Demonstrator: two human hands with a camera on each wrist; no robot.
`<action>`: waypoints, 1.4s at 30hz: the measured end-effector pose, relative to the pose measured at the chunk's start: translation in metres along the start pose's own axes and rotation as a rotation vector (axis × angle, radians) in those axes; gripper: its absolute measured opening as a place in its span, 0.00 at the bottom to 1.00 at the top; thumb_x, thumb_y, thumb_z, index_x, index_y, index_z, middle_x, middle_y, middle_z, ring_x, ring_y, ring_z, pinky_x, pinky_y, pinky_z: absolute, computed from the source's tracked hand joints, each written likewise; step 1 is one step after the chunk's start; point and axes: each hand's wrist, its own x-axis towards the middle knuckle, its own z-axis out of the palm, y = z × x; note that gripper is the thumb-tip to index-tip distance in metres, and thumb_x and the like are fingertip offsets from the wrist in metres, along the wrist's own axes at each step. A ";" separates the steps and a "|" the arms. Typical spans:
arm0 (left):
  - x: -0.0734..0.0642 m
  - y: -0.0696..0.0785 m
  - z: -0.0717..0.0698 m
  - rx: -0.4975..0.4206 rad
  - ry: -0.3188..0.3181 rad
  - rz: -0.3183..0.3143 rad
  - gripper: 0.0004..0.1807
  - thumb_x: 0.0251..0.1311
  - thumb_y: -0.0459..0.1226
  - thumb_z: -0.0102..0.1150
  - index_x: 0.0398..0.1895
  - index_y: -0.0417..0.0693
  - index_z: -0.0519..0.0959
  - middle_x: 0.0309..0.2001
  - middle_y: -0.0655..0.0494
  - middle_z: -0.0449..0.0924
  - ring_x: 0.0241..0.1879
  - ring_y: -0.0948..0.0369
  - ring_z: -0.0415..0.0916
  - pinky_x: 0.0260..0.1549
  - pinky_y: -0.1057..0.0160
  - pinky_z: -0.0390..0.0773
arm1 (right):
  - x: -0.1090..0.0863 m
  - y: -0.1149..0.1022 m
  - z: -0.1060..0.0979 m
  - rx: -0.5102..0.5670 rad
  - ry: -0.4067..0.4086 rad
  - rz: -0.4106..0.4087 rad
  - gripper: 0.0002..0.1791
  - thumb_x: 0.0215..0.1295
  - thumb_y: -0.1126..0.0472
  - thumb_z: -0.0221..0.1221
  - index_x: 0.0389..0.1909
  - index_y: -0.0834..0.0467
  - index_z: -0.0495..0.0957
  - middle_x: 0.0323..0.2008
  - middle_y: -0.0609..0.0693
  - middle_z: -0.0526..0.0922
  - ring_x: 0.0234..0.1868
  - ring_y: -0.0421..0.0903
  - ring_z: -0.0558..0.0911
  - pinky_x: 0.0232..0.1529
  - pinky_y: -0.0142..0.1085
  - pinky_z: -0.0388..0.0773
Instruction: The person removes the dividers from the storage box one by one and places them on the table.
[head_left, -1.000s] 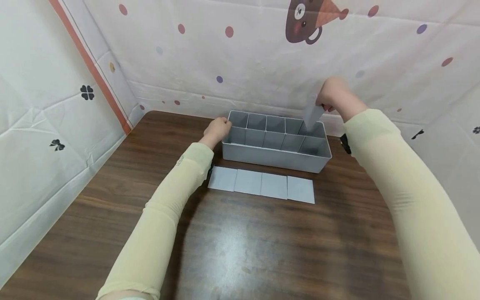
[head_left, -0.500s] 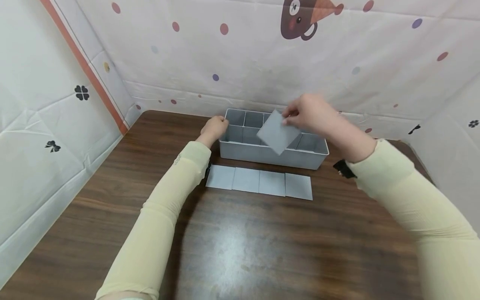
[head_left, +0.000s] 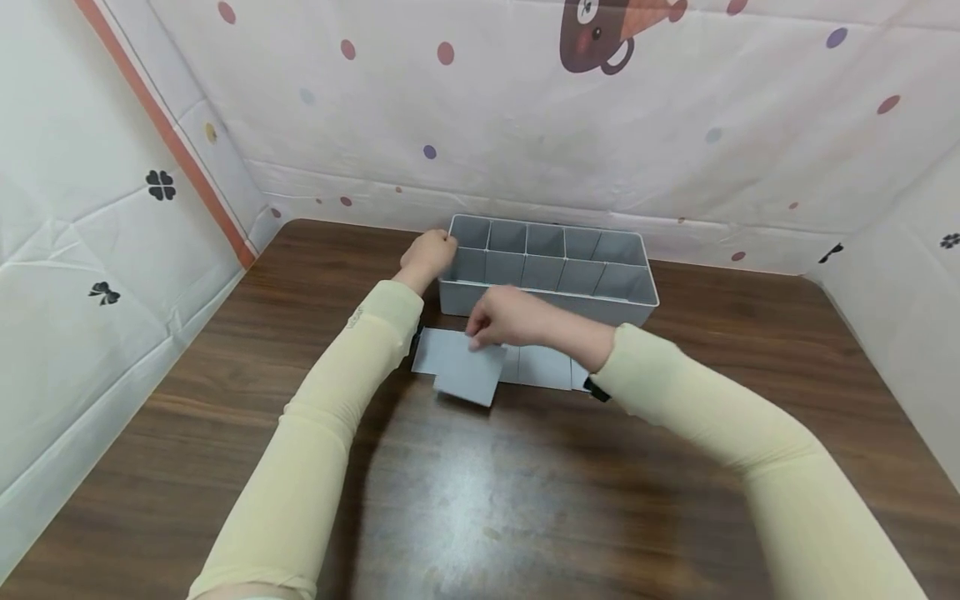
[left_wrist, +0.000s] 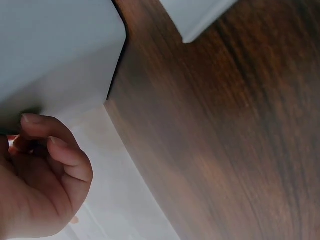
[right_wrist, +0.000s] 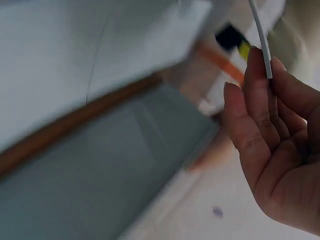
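Note:
A grey divided storage box (head_left: pixel 600 308) stands near the back edge of the table. My left hand (head_left: pixel 429 252) grips the rim at its left end, and in the left wrist view the curled fingers of that hand (left_wrist: pixel 50 175) meet the grey wall. With thumb and fingertips my right hand (head_left: pixel 513 315) pinches one corner of a thin square grey divider panel (head_left: pixel 472 375). This panel is tilted over the left part of a row of similar panels (head_left: pixel 545 367), which lie flat before the box. The right wrist view shows the held panel (right_wrist: pixel 261 45) edge-on.
The dark wood table (head_left: pixel 480 500) stretches in front of the row and to both sides. Directly behind the box hangs a white patterned cloth (head_left: pixel 360 167); more cloth closes off the left and right sides. My right sleeve (head_left: pixel 697 400) covers the row's right end.
My right hand has carried the panel from above the box's right end, down and left, to over the row's left part. My left hand has stayed on the box's left rim.

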 end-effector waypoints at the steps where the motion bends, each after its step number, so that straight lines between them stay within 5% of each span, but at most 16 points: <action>1: 0.000 0.000 0.000 0.004 0.003 -0.002 0.21 0.82 0.46 0.30 0.28 0.51 0.64 0.28 0.53 0.65 0.30 0.57 0.64 0.30 0.61 0.63 | 0.006 -0.002 0.006 0.004 -0.023 -0.010 0.09 0.67 0.61 0.67 0.43 0.61 0.89 0.41 0.54 0.91 0.36 0.41 0.84 0.46 0.35 0.82; 7: 0.003 -0.003 0.002 0.001 0.011 -0.007 0.21 0.82 0.45 0.30 0.27 0.51 0.63 0.27 0.54 0.64 0.27 0.58 0.62 0.27 0.62 0.61 | 0.032 -0.010 0.028 0.012 -0.093 -0.015 0.08 0.68 0.60 0.67 0.41 0.60 0.89 0.40 0.53 0.91 0.31 0.38 0.82 0.37 0.29 0.77; 16: 0.002 -0.003 0.004 -0.010 0.016 -0.008 0.21 0.82 0.45 0.30 0.27 0.50 0.63 0.26 0.54 0.63 0.26 0.58 0.61 0.27 0.62 0.60 | 0.048 -0.015 0.047 0.057 -0.152 0.028 0.08 0.67 0.61 0.67 0.28 0.60 0.86 0.14 0.42 0.73 0.15 0.35 0.72 0.29 0.26 0.74; 29: 0.000 -0.001 0.002 -0.006 0.008 -0.005 0.22 0.83 0.46 0.31 0.27 0.51 0.64 0.26 0.54 0.64 0.26 0.58 0.61 0.27 0.62 0.61 | 0.061 -0.017 0.065 -0.061 -0.111 0.031 0.10 0.64 0.58 0.71 0.24 0.56 0.87 0.21 0.41 0.79 0.24 0.37 0.73 0.28 0.28 0.68; 42: 0.004 0.000 -0.001 0.004 -0.004 -0.012 0.21 0.82 0.46 0.30 0.28 0.51 0.64 0.26 0.55 0.65 0.27 0.58 0.63 0.28 0.62 0.62 | 0.061 -0.014 0.068 -0.042 -0.106 -0.001 0.13 0.64 0.61 0.70 0.20 0.53 0.82 0.19 0.40 0.75 0.24 0.37 0.72 0.26 0.27 0.68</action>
